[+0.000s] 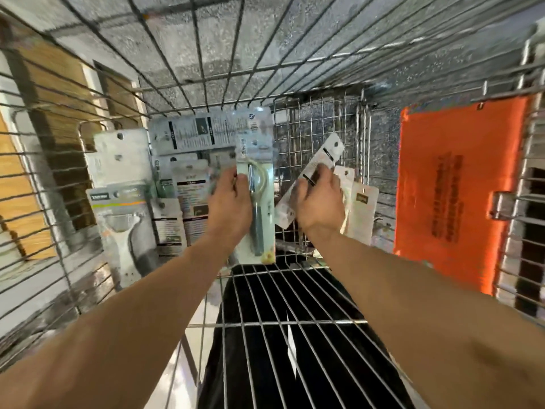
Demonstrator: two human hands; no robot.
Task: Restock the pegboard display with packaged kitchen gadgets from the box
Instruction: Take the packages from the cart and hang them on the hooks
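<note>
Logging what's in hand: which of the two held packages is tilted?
The narrow white package in the right hand; it slants diagonally, while the card in the left hand stands upright.

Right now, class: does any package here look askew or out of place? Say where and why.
The narrow white pack in the right hand tilts diagonally, while the peeler pack in the left hand stands upright. No damage shows.

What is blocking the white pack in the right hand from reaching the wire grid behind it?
Nothing visible. The right hand holds the tilted white pack before a bare patch of wire grid; hung packs sit just right of it.
</note>
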